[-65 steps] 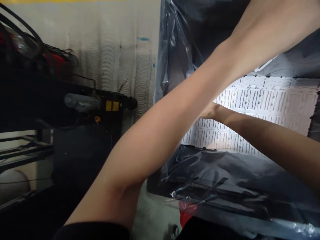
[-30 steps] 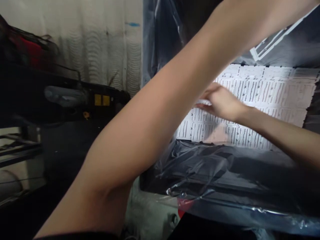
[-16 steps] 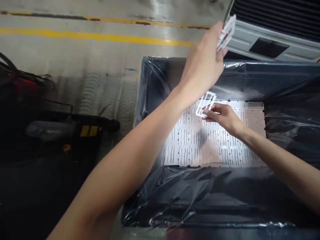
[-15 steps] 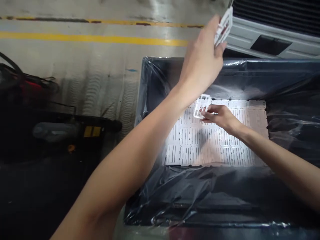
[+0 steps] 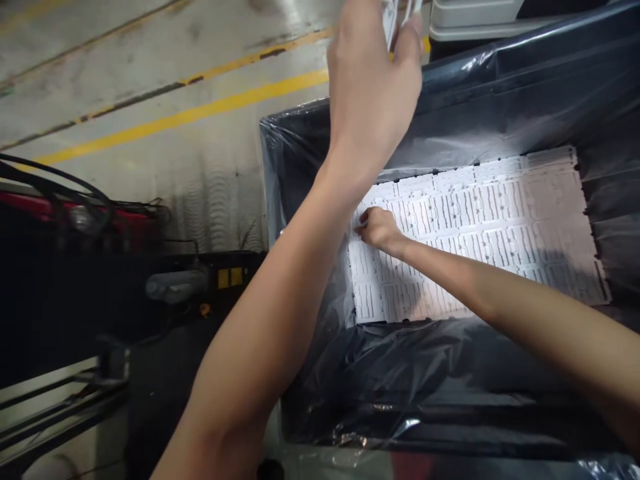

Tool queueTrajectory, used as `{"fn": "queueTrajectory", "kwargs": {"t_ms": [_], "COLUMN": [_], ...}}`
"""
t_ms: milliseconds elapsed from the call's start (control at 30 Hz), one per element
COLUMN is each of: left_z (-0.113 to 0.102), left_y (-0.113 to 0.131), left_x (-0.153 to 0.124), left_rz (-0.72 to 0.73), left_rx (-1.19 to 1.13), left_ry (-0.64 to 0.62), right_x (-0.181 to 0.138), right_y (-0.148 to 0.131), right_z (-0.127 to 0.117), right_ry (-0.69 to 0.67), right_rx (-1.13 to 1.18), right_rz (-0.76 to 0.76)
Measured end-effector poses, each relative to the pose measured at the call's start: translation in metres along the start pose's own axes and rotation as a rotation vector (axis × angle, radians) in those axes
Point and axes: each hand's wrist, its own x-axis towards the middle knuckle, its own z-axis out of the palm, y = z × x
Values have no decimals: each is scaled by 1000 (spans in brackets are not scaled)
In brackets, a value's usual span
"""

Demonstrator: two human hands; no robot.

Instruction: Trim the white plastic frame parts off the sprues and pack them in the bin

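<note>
My left hand [image 5: 373, 87] is raised above the far left corner of the box and is closed on a few white plastic frames [image 5: 395, 12] that run off the top edge. My right hand [image 5: 379, 229] reaches down into the box lined with dark plastic film [image 5: 310, 200]. Its fingers are curled against the far left part of the flat layer of white plastic frames [image 5: 500, 213] on the bottom. Whatever sits under those fingers is hidden.
A grey crate [image 5: 475, 17] stands beyond the box at the top. Yellow lines [image 5: 200, 113] cross the concrete floor. To the left is a dark machine with black cables [image 5: 60, 193] and a yellow label [image 5: 230, 277].
My right hand has gone down from holding a white frame above the layer to pressing on the layer's far left part. My left hand rose higher with its frames. The view tilted.
</note>
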Motion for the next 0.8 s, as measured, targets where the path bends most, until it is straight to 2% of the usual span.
{"fn": "queueTrajectory", "kwargs": {"t_ms": [100,267,400,600,800], "left_z": [0,-2,-1,3,1], "left_y": [-6,-7,-5,-5,-4], "left_x": [0,-4,-4,2,-2], "left_rz": [69,136,110,21,47], "left_rx": [66,19,44,55,34], "left_ry": [21,-11,-4,45,24], "right_x": [-2,-9,-21,-36,-28], "right_y": [1,9,12,20,32], "right_z": [5,5,1,-1,6], "right_ry": [29,64,52,-9,10], "right_rx": [-93,-247,-387,-653,-813], "right_rz": [-40,-178,-316,-650,-777]}}
